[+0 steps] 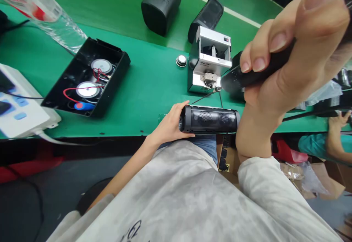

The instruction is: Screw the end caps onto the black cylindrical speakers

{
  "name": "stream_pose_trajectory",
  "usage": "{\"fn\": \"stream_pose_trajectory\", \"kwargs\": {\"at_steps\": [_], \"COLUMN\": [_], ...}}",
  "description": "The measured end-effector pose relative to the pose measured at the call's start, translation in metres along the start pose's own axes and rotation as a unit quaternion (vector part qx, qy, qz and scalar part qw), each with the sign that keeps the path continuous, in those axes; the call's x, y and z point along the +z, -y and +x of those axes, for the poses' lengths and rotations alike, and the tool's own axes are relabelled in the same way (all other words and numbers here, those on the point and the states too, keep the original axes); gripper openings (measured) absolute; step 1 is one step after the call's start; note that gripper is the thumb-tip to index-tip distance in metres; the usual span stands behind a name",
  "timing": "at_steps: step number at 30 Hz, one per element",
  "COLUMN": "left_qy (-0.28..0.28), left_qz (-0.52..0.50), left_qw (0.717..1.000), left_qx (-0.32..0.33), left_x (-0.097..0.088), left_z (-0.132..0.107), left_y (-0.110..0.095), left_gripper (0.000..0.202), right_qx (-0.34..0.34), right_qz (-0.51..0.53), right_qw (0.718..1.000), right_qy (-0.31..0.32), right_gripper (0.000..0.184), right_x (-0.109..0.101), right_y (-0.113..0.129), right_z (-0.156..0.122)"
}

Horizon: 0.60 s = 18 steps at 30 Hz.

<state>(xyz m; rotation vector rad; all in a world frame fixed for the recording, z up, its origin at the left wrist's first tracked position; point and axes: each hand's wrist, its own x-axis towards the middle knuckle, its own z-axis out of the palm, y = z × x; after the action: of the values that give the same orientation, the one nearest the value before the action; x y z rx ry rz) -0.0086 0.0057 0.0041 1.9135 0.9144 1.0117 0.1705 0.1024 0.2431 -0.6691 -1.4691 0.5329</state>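
My left hand (pixel 174 123) is wrapped round the left end of a black speaker (pixel 211 120) with a perforated front, which lies lengthwise near the bench's front edge. Close to the camera, my right hand (pixel 291 47) grips a black electric screwdriver (pixel 255 68) that slants down to the left. Its tip appears to be at the front outlet of a silver screw feeder (pixel 214 60); whether a screw is on the bit is too small to tell. A small round metal part (pixel 181 61) sits left of the feeder.
On the left are an open black case (pixel 115 77) with two round drivers and wires, a white power strip (pixel 27 106) and a plastic bottle (pixel 55 18). Two black speakers (pixel 162 5) (pixel 206 18) stand behind the feeder. A co-worker's hand (pixel 339 121) shows far right.
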Motion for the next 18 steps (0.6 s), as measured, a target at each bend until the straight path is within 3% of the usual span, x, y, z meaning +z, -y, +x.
{"fn": "stream_pose_trajectory", "kwargs": {"at_steps": [4, 7, 10, 13, 18], "left_qy": [0.006, 0.012, 0.016, 0.014, 0.015], "left_qz": [0.005, 0.004, -0.004, -0.018, -0.039], "left_qw": [1.000, 1.000, 1.000, 1.000, 0.999], "left_qx": [0.001, 0.001, -0.004, -0.018, -0.025], "left_x": [0.000, -0.002, -0.003, -0.004, -0.005], "left_z": [0.001, 0.002, 0.003, 0.004, 0.004], "left_y": [-0.002, -0.006, -0.009, -0.011, -0.011], "left_gripper": [0.136, 0.134, 0.130, 0.124, 0.120], "right_qx": [-0.064, -0.031, 0.005, 0.034, 0.059], "right_qz": [0.035, 0.018, 0.061, 0.098, 0.146], "right_qw": [0.995, 0.997, 0.997, 0.995, 0.987], "right_qy": [-0.064, -0.066, -0.045, -0.012, 0.033], "right_gripper": [0.042, 0.034, 0.015, 0.028, 0.033], "right_x": [0.016, 0.032, 0.039, 0.041, 0.040], "right_y": [0.010, 0.017, 0.009, -0.012, -0.036], "right_z": [-0.008, -0.017, -0.029, -0.045, -0.067]}}
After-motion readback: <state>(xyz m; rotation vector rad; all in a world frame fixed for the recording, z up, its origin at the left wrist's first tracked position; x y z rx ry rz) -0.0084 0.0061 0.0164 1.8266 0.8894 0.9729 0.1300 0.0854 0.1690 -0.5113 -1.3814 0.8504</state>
